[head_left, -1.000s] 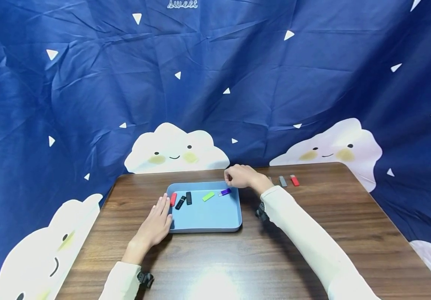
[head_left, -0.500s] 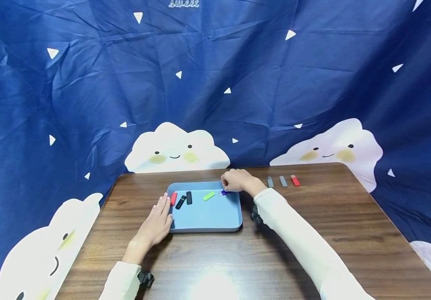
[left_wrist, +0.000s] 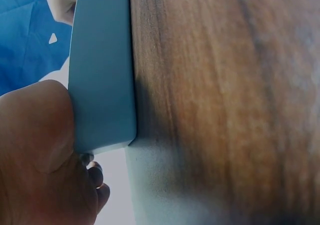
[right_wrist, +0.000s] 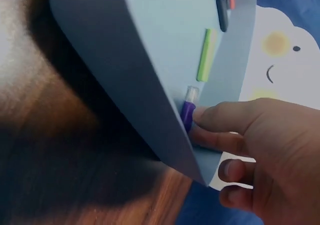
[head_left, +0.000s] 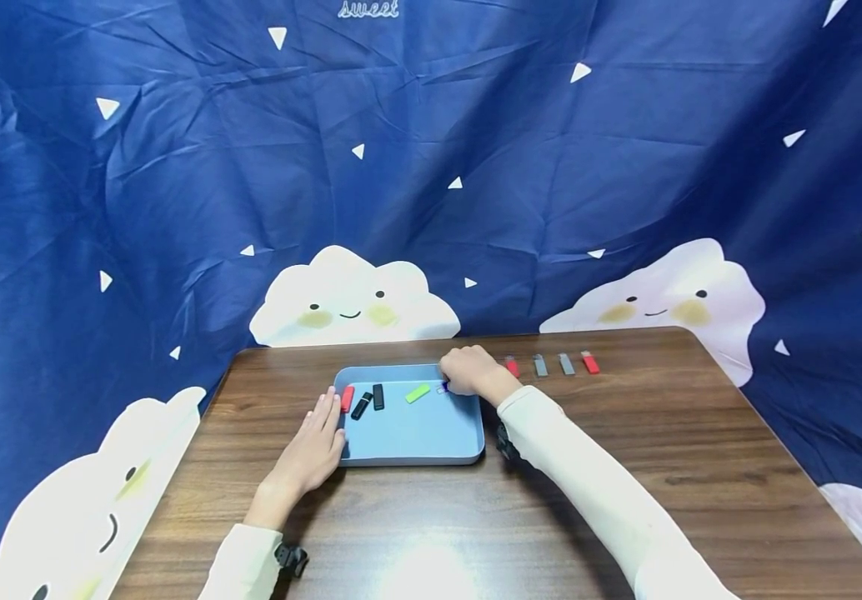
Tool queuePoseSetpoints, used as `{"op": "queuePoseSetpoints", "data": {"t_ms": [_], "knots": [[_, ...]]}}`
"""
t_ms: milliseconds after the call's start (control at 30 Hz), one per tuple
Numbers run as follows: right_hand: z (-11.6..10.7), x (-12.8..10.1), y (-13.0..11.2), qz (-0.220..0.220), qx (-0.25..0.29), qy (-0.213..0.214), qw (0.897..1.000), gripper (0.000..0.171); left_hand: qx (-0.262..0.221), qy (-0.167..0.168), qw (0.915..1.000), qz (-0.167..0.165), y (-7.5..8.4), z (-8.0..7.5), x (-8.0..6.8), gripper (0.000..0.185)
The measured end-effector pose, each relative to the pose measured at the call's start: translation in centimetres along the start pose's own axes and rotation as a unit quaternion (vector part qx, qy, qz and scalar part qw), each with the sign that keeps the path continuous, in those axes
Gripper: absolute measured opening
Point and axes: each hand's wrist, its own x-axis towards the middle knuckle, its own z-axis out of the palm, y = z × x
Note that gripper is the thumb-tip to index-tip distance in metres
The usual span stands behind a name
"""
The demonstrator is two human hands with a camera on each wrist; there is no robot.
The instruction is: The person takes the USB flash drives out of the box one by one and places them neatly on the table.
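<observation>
The right hand (right_wrist: 260, 155) pinches the small purple plastic USB stick (right_wrist: 187, 112), lying inside the shallow blue plastic tray (head_left: 408, 429) against its wall. Fingertips could slip, flicking it toward the green stick (right_wrist: 204, 54) beyond. The left hand (head_left: 309, 450) rests flat, steadying the tray.

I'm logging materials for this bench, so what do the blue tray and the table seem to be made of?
The blue tray looks like moulded plastic with a matte finish: even colour, rounded corners, no shine. The table shows dark wood grain with a soft glare near the front edge; it could be laminate or veneer rather than solid wood.
</observation>
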Motion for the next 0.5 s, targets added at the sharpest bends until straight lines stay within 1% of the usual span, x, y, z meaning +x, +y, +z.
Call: {"op": "queuePoseSetpoints", "data": {"t_ms": [67, 133, 200, 267, 367, 500], "knots": [[0.0, 0.0, -0.4, -0.002, -0.021, 0.002, 1.0, 0.034, -0.007, 0.006, 1.0, 0.003, 0.1, -0.1, 0.0, 0.064], [0.1, 0.0, -0.8, -0.001, -0.038, 0.001, 0.999, 0.029, -0.011, 0.01, 0.9999, 0.006, 0.1, -0.1, 0.0, 0.064], [0.0, 0.0, -1.2, 0.001, -0.047, -0.002, 0.999, 0.022, -0.007, 0.006, 0.9999, 0.005, 0.1, -0.1, -0.1, 0.064], [0.0, 0.1, -1.5, 0.004, -0.053, -0.007, 0.999, 0.02, -0.001, 0.0, 1.0, 0.0, 0.2, -0.1, -0.1, 0.064], [0.0, 0.4, -1.9, 0.009, -0.051, -0.019, 0.998, 0.026, 0.0, -0.002, 1.0, -0.002, 0.4, -0.3, -0.1, 0.064], [0.3, 0.9, -2.3, 0.019, -0.028, -0.039, 0.999, 0.041, -0.001, 0.003, 1.0, -0.004, 0.7, -0.6, -0.1, 0.063]]}}
